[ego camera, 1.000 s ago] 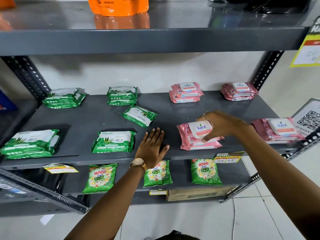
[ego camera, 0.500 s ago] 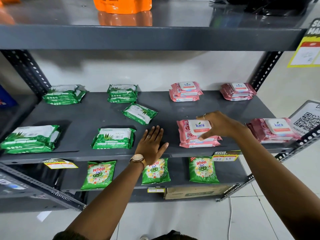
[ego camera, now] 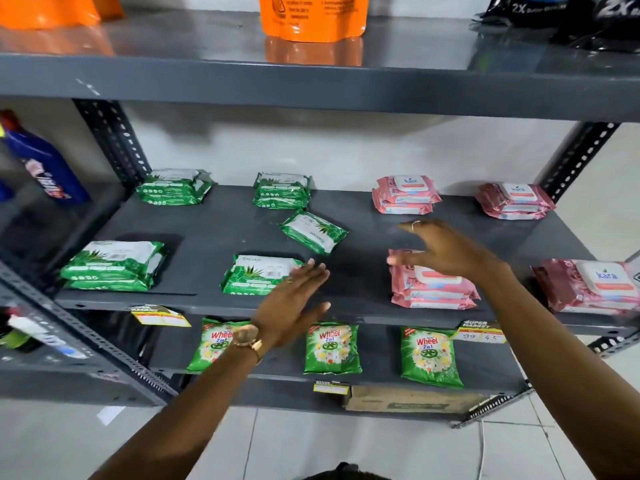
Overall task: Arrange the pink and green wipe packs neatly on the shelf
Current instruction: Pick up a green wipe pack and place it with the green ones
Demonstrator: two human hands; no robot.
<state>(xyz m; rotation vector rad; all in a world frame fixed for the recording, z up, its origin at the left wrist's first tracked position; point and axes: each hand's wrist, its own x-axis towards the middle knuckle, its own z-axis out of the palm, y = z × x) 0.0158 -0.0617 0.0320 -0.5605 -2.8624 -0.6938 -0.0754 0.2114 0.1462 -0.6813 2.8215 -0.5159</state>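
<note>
On the grey middle shelf (ego camera: 346,306) green wipe packs fill the left half and pink ones the right. A single green pack (ego camera: 313,231) lies askew near the centre; in front of it a green stack (ego camera: 258,274) touches the fingertips of my left hand (ego camera: 294,303), which is flat and open. Further green stacks sit at front left (ego camera: 114,265), back left (ego camera: 171,186) and back centre (ego camera: 281,189). My right hand (ego camera: 440,251) hovers open just above the front pink stack (ego camera: 433,289), holding nothing. Other pink stacks lie at the back (ego camera: 405,195), back right (ego camera: 516,200) and front right (ego camera: 588,285).
Green detergent pouches (ego camera: 332,348) hang on the lower shelf with a cardboard box (ego camera: 412,398) beneath. Orange pouches (ego camera: 311,15) stand on the top shelf. A blue bottle (ego camera: 45,164) stands on the neighbouring rack at left. Slotted uprights (ego camera: 114,143) frame the bay.
My right hand set the pink pack onto the front pink stack, let go and lifted off. My left hand slid left toward the front green stack.
</note>
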